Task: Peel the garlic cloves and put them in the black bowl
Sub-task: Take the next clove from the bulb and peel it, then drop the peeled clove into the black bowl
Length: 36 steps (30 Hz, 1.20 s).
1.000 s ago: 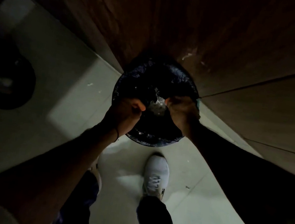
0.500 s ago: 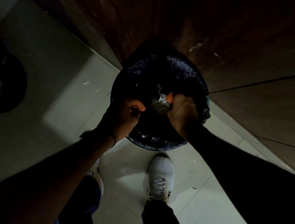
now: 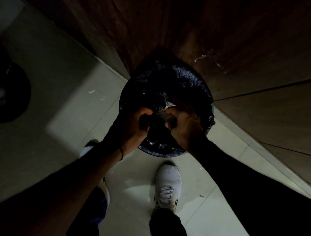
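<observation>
— Two hands, both over the round bin lined with a black plastic bag (image 3: 158, 151). What do you make of them?

— From my seat, the left hand (image 3: 133, 126) hangs over the bin's near rim, fingers curled into a loose fist. It's too dark for me to tell whether it holds anything. The right hand (image 3: 186, 129) is over the bin's middle, thumb and curled fingers pinching a pale papery scrap (image 3: 163, 112).

— Clove or skin?

— Can't say. It sits at the right fingertips, just beside the left thumb, directly above the bin. I judge it's held there so peelings drop into the bag rather than onto the pale tiled floor (image 3: 56, 104).

— And the black bowl?

— Not in view. Beyond the bin's far side I see only a dark brown wooden cabinet front (image 3: 164, 19).
</observation>
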{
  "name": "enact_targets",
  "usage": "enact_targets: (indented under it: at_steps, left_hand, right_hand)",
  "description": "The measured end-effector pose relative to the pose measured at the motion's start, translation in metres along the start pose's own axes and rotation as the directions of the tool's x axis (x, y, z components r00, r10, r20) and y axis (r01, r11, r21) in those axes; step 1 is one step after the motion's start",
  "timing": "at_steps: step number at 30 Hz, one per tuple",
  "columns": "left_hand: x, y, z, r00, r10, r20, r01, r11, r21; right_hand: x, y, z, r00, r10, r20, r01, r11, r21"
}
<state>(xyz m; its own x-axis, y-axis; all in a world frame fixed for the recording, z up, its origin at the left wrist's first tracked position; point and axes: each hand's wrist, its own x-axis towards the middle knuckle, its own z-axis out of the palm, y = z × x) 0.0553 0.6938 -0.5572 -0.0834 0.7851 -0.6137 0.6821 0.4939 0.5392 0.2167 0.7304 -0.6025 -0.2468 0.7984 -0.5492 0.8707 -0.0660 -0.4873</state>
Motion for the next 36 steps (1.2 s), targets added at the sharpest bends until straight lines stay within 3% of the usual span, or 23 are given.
enact_targets:
  at_steps: [6, 10, 15, 19, 24, 29, 36]
  left_hand:
    - [-0.024, 0.018, -0.017, 0.999, -0.033, 0.030, 0.034, 0.999, -0.041]
    - [-0.053, 0.033, -0.033, 0.998, -0.059, -0.035, 0.056, 0.995, -0.082]
    - [-0.114, 0.048, -0.059, 0.989, -0.028, -0.144, 0.013, 0.995, -0.102]
    - [-0.191, 0.069, -0.090, 0.981, -0.061, -0.185, 0.035, 0.989, -0.143]
    - [-0.311, 0.095, -0.146, 0.944, -0.108, -0.311, 0.025, 0.966, -0.259]
    - [-0.451, 0.102, -0.199, 0.855, -0.160, -0.493, 0.016, 0.959, -0.284]
    - [-0.640, 0.072, -0.213, 0.590, -0.249, -0.768, -0.027, 0.945, -0.327]
  right_hand:
    - [-0.032, -0.012, -0.021, 0.979, 0.190, -0.068, -0.186, 0.980, 0.065]
    - [-0.062, -0.032, -0.040, 0.999, 0.030, -0.039, -0.021, 0.976, 0.218]
    - [-0.107, -0.070, -0.073, 0.991, -0.057, -0.119, 0.078, 0.980, 0.184]
    - [-0.170, -0.121, -0.116, 0.981, -0.114, -0.154, 0.153, 0.948, 0.278]
    - [-0.266, -0.201, -0.173, 0.953, -0.292, -0.078, 0.302, 0.906, 0.296]
    - [-0.358, -0.290, -0.196, 0.841, -0.541, -0.018, 0.531, 0.818, 0.219]
    - [-0.501, -0.387, -0.182, 0.540, -0.837, 0.085, 0.818, 0.546, 0.179]
